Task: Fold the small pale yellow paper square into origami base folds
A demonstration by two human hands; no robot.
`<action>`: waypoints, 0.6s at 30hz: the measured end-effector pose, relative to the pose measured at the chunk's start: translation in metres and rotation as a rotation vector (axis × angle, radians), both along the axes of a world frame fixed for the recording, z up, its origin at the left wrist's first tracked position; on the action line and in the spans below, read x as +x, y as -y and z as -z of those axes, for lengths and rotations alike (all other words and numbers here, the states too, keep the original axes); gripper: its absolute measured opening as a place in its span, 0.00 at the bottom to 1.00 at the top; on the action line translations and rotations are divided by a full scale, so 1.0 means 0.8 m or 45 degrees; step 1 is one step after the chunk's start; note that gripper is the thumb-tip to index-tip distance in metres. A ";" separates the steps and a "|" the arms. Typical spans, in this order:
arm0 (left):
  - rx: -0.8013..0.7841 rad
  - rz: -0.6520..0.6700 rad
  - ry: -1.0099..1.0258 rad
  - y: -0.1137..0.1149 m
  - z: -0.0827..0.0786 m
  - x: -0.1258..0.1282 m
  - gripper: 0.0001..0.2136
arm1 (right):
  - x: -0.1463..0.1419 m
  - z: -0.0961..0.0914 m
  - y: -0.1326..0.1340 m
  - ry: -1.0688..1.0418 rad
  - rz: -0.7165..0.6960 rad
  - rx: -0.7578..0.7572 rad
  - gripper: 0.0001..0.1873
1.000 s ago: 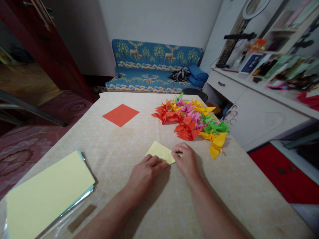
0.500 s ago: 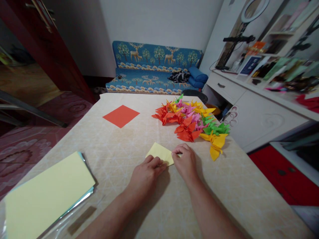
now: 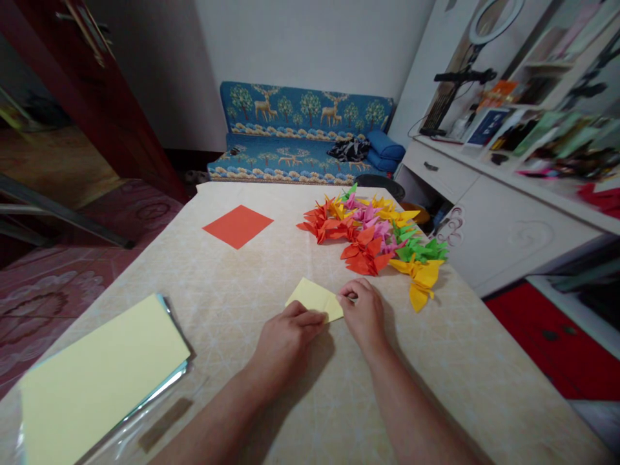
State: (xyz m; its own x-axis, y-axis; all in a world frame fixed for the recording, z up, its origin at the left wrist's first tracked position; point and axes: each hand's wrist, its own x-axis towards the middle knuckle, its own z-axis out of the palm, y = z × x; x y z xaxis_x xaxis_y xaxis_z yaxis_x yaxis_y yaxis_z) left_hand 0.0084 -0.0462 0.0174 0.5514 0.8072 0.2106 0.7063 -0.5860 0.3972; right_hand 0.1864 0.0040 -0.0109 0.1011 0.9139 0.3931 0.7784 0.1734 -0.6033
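No text, brand or number legible. Dark blue panel (image 3: 488, 126) on white dresser (image 3: 523, 223), far right: pale marks, possibly lettering, too small and blurred to read. Crowded items (image 3: 540, 132) beside it: any labels blurred. Brown strip (image 3: 165, 425), near left: any print unreadable.

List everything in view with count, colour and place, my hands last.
Folded paper: one, pale yellow, at both hands
Flat paper sheet: one, red, table's far left
Folded paper figures: too overlapped to count, red, pink, green, yellow, table's far right
Rectangular paper stack: one, pale yellow above blue, table's near left
Patterned table: one, cream, centre
Patterned sofa: one, blue, against far wall
Drawer cabinet: one, white, right, crowded on top
Ring light: one, white, upper right
Door: one, dark red, left
Left hand: one, bare, on folded paper's near side
Right hand: one, bare, at folded paper's right corner
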 end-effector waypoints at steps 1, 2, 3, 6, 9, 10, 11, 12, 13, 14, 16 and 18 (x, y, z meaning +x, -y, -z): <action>0.000 0.004 0.004 0.000 0.001 0.000 0.18 | 0.001 0.000 0.000 -0.005 -0.011 -0.005 0.06; 0.004 0.007 0.008 0.001 0.001 -0.001 0.18 | 0.001 0.000 0.000 -0.009 -0.020 -0.010 0.07; 0.008 0.008 0.012 0.002 0.001 -0.001 0.18 | 0.002 0.000 -0.001 -0.009 -0.026 -0.014 0.07; 0.031 -0.005 0.011 0.004 0.002 0.003 0.16 | 0.001 -0.001 0.000 0.003 -0.030 -0.020 0.07; 0.071 -0.089 -0.045 0.004 0.001 0.012 0.14 | 0.000 -0.002 0.001 0.026 -0.015 -0.012 0.07; 0.083 -0.122 -0.078 0.004 0.000 0.015 0.14 | -0.001 -0.002 0.001 0.031 -0.009 -0.007 0.07; 0.094 -0.147 -0.113 0.004 0.000 0.019 0.13 | -0.001 -0.001 0.001 0.034 -0.004 -0.002 0.07; 0.101 -0.160 -0.144 0.003 -0.001 0.022 0.12 | -0.001 -0.001 0.001 0.034 -0.002 0.002 0.07; 0.105 -0.165 -0.173 0.003 -0.001 0.025 0.11 | -0.001 0.000 0.001 0.031 -0.001 0.003 0.08; 0.106 -0.165 -0.195 0.004 -0.002 0.027 0.10 | -0.001 0.001 0.000 0.024 -0.002 0.004 0.08; 0.103 -0.162 -0.222 0.005 -0.003 0.030 0.09 | 0.000 -0.001 0.001 -0.011 -0.004 0.024 0.08; 0.106 -0.167 -0.229 0.008 -0.005 0.031 0.09 | -0.003 -0.007 0.004 -0.097 -0.013 0.127 0.07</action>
State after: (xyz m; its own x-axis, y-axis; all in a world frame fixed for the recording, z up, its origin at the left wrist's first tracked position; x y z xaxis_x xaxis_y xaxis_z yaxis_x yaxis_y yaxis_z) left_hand 0.0330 -0.0522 0.0214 0.4778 0.8583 0.1874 0.8335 -0.5103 0.2118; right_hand 0.1842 0.0005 -0.0053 0.1255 0.8717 0.4738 0.7288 0.2430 -0.6402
